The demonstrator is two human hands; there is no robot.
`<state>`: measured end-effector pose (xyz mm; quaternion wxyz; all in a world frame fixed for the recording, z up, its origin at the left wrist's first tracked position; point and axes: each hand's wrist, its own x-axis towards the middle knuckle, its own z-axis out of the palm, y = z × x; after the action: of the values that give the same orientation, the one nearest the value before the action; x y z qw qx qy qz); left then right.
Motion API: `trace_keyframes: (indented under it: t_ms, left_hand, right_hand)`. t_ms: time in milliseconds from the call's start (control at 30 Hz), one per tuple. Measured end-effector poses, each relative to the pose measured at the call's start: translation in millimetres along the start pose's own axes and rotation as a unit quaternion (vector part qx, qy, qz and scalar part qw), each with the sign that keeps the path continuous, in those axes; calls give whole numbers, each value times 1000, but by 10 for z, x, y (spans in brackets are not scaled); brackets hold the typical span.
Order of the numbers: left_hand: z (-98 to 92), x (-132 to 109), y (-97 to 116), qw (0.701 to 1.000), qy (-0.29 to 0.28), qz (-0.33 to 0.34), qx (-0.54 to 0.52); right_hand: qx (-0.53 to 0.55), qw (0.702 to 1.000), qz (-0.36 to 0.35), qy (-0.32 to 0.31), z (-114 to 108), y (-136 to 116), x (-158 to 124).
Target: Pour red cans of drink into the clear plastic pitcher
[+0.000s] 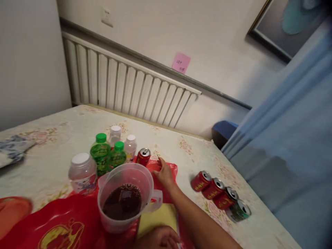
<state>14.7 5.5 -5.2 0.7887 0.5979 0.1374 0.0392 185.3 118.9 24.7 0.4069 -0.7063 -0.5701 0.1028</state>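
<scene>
My right hand reaches over a red plastic sheet, fingers apart and holding nothing. Just left of its fingertips stands a red drink can. At the bottom edge, my left hand rests by a yellow cloth or pad, its fingers loosely bent with nothing visible in them. Between and left of the hands is a clear plastic measuring jug with dark brown liquid inside. Behind it are green-capped bottles and white-capped clear bottles. A wide clear jar with a white lid stands at left.
Several opened cans stand in a row at right on the floral tablecloth. A red tray lies front left, near an orange-red dish. A blue-white cloth is at far left. Behind is a radiator; a blue curtain hangs right.
</scene>
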Motion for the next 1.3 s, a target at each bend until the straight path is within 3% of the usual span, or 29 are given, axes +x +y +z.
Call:
trace_keyframes:
  t_ms: [233,300,400,700,867,1000,1100,1300]
  left_hand:
    - [0,26,-37,998,-17,-13,-59]
    - [17,11,6,998,-9,-14,-61]
    - [38,-6,74,998,-1,-15,-65]
    - [9,-7,26,997,-11,0,-73]
    - [23,-14,57,997,-4,-16,-74]
    - [30,-21,83,998,-1,-18,-68]
    - [28,-24,87,997,-4,-11,-73]
    - [40,-23,76,996,-3,-8,-84]
  right_hand:
    - [-232,971,14,-59,-1693,366,-310]
    - [-280,956,45,-76,-2020,475,-339]
    - [-312,941,77,-110,-2229,591,-374]
    - [-261,955,45,-134,-1998,446,-599]
    - [-209,971,33,-111,-1834,421,-760]
    - [-98,994,57,-6,-1632,505,-943]
    - [26,991,96,88,-1432,582,-1074]
    - [44,980,153,119,-1111,623,-1149]
